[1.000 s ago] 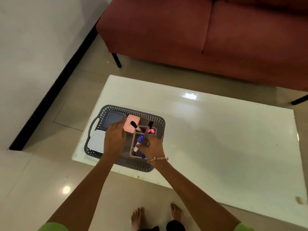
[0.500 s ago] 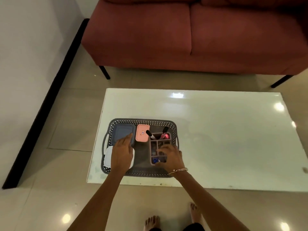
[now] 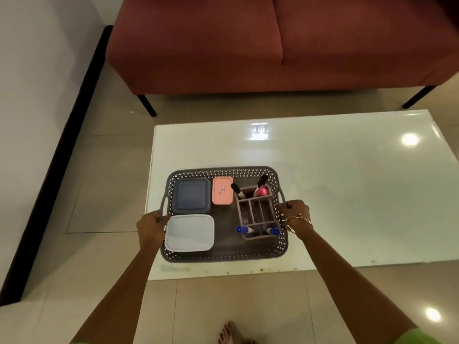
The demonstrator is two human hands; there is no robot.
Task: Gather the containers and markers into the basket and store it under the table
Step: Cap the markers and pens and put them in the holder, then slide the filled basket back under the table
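Standing barefoot at the near edge of a glossy white table [image 3: 323,182], I grip a grey perforated basket [image 3: 223,255] by its two side handles. My left hand [image 3: 151,228] is curled closed around the left handle, fingers wrapped over the rim beside the white container; my right hand [image 3: 295,211], a thin bangle [image 3: 299,219] on its wrist, is closed the same way on the right handle. The basket sits at the near left part of the tabletop, its near wall close to the table's edge; whether it rests on the surface or is just lifted, I cannot tell. Inside, a dark blue-grey lidded container [image 3: 191,196] fills the far left corner, with a white lidded container [image 3: 190,232] just near of it and touching it. A small pink lidded container [image 3: 222,190] stands right of the blue-grey one at the far side. The right half holds a brown divided organiser [image 3: 258,211]: a black-capped marker [image 3: 238,190] and a pink marker [image 3: 259,188] lean out of its far compartments, and two blue-capped markers [image 3: 244,229] lie low at its near end. Beyond the table stands a red sofa [image 3: 248,45] on dark legs, on a beige tiled floor [image 3: 99,182].
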